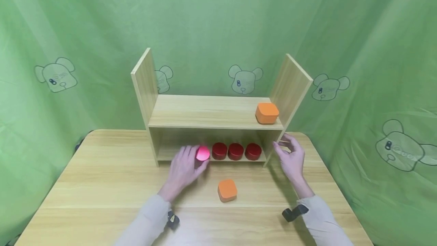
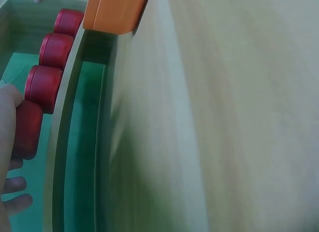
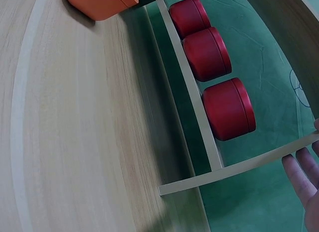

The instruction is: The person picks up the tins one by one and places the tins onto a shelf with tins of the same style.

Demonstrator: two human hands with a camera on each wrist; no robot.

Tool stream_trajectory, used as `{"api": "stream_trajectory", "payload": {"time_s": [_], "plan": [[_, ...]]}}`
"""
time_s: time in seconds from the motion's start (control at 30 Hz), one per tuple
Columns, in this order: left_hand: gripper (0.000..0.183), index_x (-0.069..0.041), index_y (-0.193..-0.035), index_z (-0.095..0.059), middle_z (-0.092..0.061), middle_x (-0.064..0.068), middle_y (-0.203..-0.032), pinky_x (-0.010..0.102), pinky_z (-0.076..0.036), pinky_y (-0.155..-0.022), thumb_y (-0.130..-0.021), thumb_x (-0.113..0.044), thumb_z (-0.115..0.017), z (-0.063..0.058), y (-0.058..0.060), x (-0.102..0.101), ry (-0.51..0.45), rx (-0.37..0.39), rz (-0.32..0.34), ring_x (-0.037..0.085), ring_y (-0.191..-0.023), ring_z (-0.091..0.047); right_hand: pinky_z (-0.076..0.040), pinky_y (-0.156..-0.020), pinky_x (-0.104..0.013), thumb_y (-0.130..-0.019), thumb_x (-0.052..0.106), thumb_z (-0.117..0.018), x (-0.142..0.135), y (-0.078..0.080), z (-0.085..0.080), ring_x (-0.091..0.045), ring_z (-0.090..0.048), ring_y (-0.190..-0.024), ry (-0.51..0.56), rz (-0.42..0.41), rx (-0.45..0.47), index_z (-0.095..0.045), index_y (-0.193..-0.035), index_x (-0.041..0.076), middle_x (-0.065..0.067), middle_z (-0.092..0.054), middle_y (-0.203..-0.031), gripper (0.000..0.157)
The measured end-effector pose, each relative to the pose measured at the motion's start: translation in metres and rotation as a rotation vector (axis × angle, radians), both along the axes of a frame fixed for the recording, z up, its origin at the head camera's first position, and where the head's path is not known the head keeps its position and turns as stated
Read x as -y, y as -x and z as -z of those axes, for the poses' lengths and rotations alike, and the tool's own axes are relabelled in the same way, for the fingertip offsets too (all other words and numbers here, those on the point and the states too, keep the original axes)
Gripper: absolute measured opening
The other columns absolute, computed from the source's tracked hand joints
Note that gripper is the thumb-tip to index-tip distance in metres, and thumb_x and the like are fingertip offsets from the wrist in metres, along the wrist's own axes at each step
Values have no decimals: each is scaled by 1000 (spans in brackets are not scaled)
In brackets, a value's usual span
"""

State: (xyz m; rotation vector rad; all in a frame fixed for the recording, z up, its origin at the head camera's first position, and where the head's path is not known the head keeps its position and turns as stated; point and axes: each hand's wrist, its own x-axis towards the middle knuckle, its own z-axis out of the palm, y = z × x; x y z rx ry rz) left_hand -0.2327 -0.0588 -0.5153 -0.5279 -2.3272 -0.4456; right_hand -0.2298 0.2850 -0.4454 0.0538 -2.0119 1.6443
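On the lower board of a small wooden shelf (image 1: 208, 112) stands a row of round red tins. My left hand (image 1: 184, 165) holds the leftmost tin (image 2: 27, 130), which looks bright pink in the head view; the thumb is at its front side. To its right are a second tin (image 1: 219, 151), a third tin (image 1: 235, 151) and a tin at the right end (image 3: 228, 110). My right hand (image 1: 291, 157) grips the front edge of the shelf's right side panel (image 3: 249, 165), with the thumb on one face and fingers on the other.
One orange rounded block (image 1: 267, 113) sits on the upper board at the right. Another orange block (image 1: 227, 190) lies on the wooden table (image 1: 102, 185) before the shelf. A green curtain (image 1: 205, 29) with bear-head drawings hangs behind and at both sides.
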Motion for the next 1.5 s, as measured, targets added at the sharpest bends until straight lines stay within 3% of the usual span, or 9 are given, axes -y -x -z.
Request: {"api": "stream_trajectory", "payload": {"time_s": [0.27,0.6,1.03,1.3,1.5], "plan": [[55,-7,-118,-62,-69,8,-102,34,-58,-79,-86,-53,-62,-1,9,-6,25,70,-29,21,-92,-64,-58,-66,-17,-81,-6,-72,0,0,0,-7,-66,-85,-6,-7,-6,-63,-118,-5,6,-67,-101,38],[52,-7,-112,-63,-69,6,-93,29,-56,-68,-85,-52,-64,3,13,-5,43,41,-70,19,-83,-62,-58,-66,-17,-81,-5,-71,0,0,2,-6,-66,-86,-5,-14,-3,-62,-119,-5,-6,-67,-106,39],[51,-7,-112,-63,-68,5,-89,28,-54,-64,-86,-51,-64,7,15,-2,34,54,-82,18,-78,-60,-58,-67,-18,-81,-6,-71,1,0,3,-6,-66,-86,2,-16,1,-62,-120,-6,3,-67,-103,39],[56,-7,-116,-62,-68,7,-93,30,-55,-68,-87,-55,-61,8,15,1,31,60,-97,19,-82,-61,-58,-68,-18,-81,-5,-71,0,2,4,-5,-66,-86,1,-17,-10,-61,-120,-5,5,-66,-103,40],[60,-7,-124,-59,-68,9,-105,36,-57,-81,-88,-54,-60,2,9,7,9,94,-81,24,-94,-64,-58,-68,-18,-81,-5,-71,0,2,4,-5,-66,-86,0,-14,-11,-62,-119,-5,6,-67,-103,39]]}}
